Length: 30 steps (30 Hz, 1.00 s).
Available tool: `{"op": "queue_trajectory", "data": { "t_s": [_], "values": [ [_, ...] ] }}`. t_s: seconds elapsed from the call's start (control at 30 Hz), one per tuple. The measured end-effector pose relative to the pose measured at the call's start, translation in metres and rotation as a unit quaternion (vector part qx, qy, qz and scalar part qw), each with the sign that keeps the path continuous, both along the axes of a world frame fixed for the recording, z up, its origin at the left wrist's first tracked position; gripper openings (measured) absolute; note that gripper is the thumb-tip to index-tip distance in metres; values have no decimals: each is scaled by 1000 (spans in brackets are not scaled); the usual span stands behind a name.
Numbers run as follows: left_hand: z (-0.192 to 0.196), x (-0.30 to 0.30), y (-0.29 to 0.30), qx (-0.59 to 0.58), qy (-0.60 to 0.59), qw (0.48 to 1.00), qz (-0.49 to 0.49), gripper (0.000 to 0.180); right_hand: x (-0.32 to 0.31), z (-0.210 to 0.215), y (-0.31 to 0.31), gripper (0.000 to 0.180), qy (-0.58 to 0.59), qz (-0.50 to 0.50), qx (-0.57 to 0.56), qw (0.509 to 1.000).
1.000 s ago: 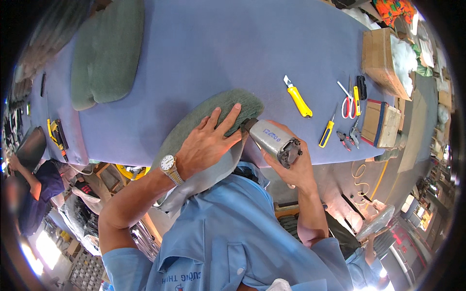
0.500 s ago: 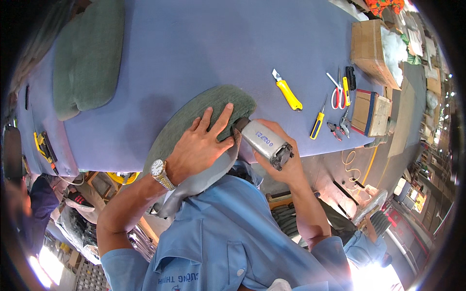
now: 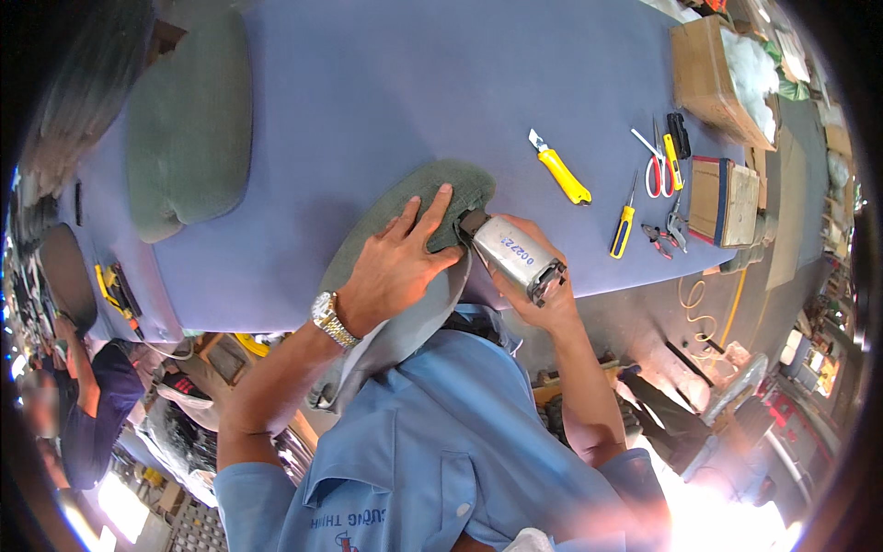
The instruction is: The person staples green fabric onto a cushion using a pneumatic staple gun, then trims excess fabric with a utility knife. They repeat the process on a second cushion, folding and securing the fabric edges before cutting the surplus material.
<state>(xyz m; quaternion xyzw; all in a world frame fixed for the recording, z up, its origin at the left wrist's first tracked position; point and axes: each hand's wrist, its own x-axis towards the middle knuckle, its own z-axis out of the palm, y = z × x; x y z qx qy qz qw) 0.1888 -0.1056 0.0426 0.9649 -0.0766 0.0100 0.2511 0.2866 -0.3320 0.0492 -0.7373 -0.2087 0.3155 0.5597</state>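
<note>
A dark green fabric-covered cushion (image 3: 449, 179) lies at the near edge of the blue table, its pale grey lining (image 3: 418, 322) hanging toward my body. Flat on the fabric rests my left hand (image 3: 391, 276), fingers spread, a watch on its wrist. My right hand (image 3: 555, 299) is wrapped round a silver staple gun (image 3: 515, 253). The gun's dark nose meets the cushion's right edge, close to my left thumb; the exact contact spot is hidden.
Another green cushion (image 3: 198, 138) lies at the far left. To the right are a yellow utility knife (image 3: 563, 175), a screwdriver (image 3: 624, 230), scissors (image 3: 659, 175), pliers (image 3: 658, 241), a small box (image 3: 722, 201) and a carton of white stuffing (image 3: 708, 74). A co-worker (image 3: 97, 405) is at left.
The whole view has shifted, so the table things appear further right. My hands, the cushion and the staple gun keep nearly the same places relative to each other.
</note>
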Motion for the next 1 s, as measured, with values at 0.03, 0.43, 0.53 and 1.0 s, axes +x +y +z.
{"op": "queue_trajectory", "data": {
  "t_s": [0.03, 0.43, 0.53, 1.0],
  "values": [
    [1, -1, -3, -2, -3, 1000, 6, 29, 0, 1, -3, 63, 8, -1, -4, 1000],
    [0, -24, -23, 40, -36, 998, 16, 43, -21, -38, -81, 67, -168, -182, -134, 959],
    [6, -23, -24, 25, -37, 999, 29, 67, -9, -53, -62, 54, -168, -200, -211, 942],
    [15, -71, -54, 24, 93, 974, 204, 96, -50, -26, 27, 60, 149, -71, -107, 980]
  ]
}}
